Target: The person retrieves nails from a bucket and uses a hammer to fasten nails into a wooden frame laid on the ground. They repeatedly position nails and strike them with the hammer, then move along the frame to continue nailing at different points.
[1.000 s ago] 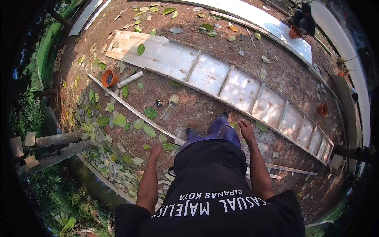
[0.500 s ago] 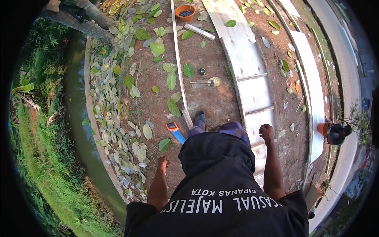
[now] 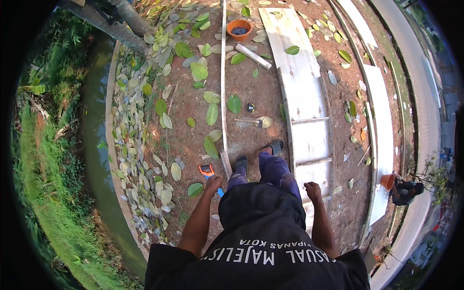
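Note:
My left hand (image 3: 213, 184) hangs with curled fingers, seen over a handsaw (image 3: 207, 170) with an orange-and-black handle and blue blade that lies on the soil. Nothing shows in that hand. My right hand (image 3: 313, 191) is a loose fist beside my hip, seen over a long wooden frame backed with pale panels (image 3: 309, 140); it holds nothing visible. Ahead of my feet lie a black-and-yellow tape measure (image 3: 251, 107) and a thin-handled tool (image 3: 246, 121), its end by a dry tan leaf. A narrow wooden strip (image 3: 223, 82) runs ahead from near my left foot.
An orange bowl (image 3: 239, 30) of small dark pieces and a short wood block (image 3: 253, 56) sit farther ahead. Leaves litter the ground. A water channel (image 3: 99, 130) runs at left. At right, beyond another pale panel (image 3: 382, 130), a person (image 3: 406, 191) is beside an orange pot (image 3: 387, 181).
My right foot has stepped forward, near the panel frame. My left hand has swung forward and now overlaps the saw in view. The person at right shows more fully.

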Motion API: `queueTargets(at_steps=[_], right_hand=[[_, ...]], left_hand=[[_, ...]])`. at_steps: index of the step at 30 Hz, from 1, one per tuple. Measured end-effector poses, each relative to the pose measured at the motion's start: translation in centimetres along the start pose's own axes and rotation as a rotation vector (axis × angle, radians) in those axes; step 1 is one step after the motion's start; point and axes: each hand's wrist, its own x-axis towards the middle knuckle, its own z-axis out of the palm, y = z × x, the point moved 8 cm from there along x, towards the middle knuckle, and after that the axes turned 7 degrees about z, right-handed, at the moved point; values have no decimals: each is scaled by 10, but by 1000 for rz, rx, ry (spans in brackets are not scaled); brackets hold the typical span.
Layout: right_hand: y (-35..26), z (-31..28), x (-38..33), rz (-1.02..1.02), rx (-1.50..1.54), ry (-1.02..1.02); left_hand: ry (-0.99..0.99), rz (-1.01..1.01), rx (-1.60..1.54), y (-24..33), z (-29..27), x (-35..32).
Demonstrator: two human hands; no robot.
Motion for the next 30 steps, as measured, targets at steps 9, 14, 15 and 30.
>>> queueTargets(at_steps=[9,14,15,30], right_hand=[[88,49,67,524,408,-298],[-2,-16,144,304,524,-239],[-37,-35,151,271,529,-216],[-191,-46,218,595,818,-157]], left_hand=[[-141,-139,359,207,21,7],[-289,146,690,251,73,35],[-258,189,653,269,73,39],[-556,112,400,602,82,220]])
